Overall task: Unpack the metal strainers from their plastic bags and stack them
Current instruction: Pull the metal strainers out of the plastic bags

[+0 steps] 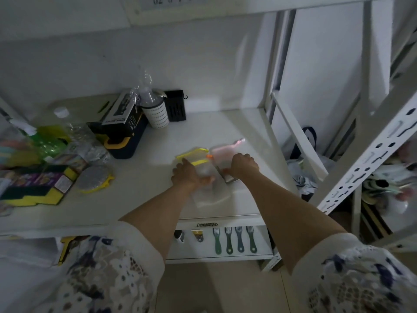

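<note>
A clear plastic bag [208, 195] lies on the white shelf [140, 199], and my left hand [188, 175] presses down on its upper part. Just right of it, my right hand [243, 164] grips a metal strainer [228, 177] by its shiny handle end, which sticks out below the fingers. Behind the hands lie a yellow-rimmed strainer [194, 154] and a pink-rimmed one [225, 149] with an orange tab; the image is blurred, so I cannot tell whether these are bagged.
Left on the shelf: sponge packs [33, 184], a grey scrubber [94, 178], a dark box with yellow latch [119, 141], a white perforated cup [156, 114], a black holder [176, 106]. Combs [234, 239] hang below the front edge. A white rack post [365, 154] rises right.
</note>
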